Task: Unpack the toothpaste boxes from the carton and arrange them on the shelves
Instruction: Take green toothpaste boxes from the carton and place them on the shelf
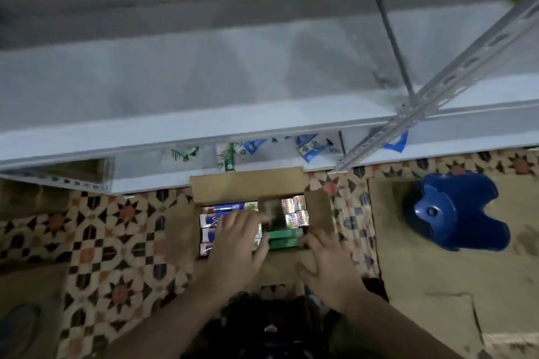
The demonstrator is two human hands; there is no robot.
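Note:
An open brown carton stands on the patterned floor below the white shelves. Inside lie blue-and-white toothpaste boxes on the left, green boxes in the middle and red-and-white box ends at the right. My left hand reaches into the carton with fingers spread over the blue-and-white boxes. My right hand lies with spread fingers on the carton's near right edge, fingertips beside the green boxes. Neither hand visibly holds a box.
Some toothpaste boxes stand on a lower shelf behind the carton. A slotted metal upright crosses the shelf at right. A blue plastic stool sits on flattened cardboard at right. Patterned floor tiles spread to the left.

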